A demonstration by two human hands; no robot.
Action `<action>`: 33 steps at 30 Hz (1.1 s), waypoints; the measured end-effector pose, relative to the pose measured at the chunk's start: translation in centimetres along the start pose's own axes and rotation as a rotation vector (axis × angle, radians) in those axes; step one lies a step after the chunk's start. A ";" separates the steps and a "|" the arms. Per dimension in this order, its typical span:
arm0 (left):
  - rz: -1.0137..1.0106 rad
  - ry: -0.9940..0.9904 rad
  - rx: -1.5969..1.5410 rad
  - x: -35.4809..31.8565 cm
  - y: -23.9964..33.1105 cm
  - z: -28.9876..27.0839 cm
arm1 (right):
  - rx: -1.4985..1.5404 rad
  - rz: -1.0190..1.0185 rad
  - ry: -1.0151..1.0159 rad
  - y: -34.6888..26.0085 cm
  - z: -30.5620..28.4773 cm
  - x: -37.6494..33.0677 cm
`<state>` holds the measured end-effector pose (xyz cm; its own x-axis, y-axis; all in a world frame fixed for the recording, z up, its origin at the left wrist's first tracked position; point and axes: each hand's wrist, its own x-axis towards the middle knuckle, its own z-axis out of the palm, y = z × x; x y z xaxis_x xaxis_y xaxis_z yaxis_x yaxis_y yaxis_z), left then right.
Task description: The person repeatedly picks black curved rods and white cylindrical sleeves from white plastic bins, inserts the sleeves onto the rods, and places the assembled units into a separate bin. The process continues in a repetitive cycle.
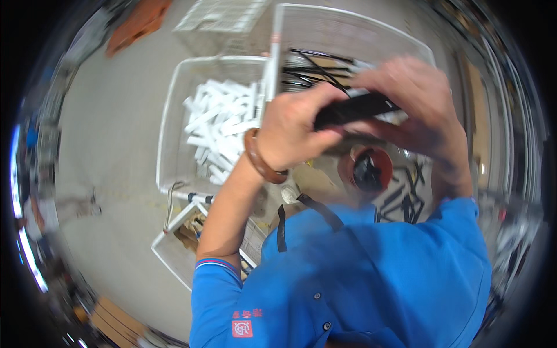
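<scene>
A short, flat black bar (364, 109) is held up in front of my chest; its exact kind does not show. My left hand (299, 124), with a brown bangle at the wrist, grips the bar's left end between thumb and fingers. Around its right end curls my right hand (419, 107), blurred by motion, thumb along the lower edge and fingers above. Beneath the hands stands a reddish-brown bucket (345, 169) with black material inside.
On the left a white crate (165, 136) holds many white pieces (223, 119). A larger white crate (354, 14) beyond my hands contains black rods (316, 68). Black strips (406, 200) lie right of the bucket. A white-framed bin (171, 264) is at lower left; another person (43, 214) is far left.
</scene>
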<state>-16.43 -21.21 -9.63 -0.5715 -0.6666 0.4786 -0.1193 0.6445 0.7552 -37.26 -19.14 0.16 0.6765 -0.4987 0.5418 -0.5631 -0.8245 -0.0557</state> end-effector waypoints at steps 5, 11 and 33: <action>-0.300 -0.165 -0.327 1.0 -0.7 9.8 | -0.080 0.220 0.175 0.3 -3.0 -12.7; -0.642 -0.227 -0.085 -10.2 -10.3 22.8 | -0.036 1.090 0.170 0.4 10.3 -42.4; -1.020 0.548 -0.323 -21.8 -21.5 36.1 | 0.517 1.979 -1.087 4.5 61.4 -88.0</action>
<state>-30.72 -7.00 -52.51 0.0985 -0.9363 -0.3370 -0.0621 -0.3438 0.9370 -70.22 4.63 -99.28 -0.3411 -0.2538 -0.9051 -0.6115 0.7912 0.0086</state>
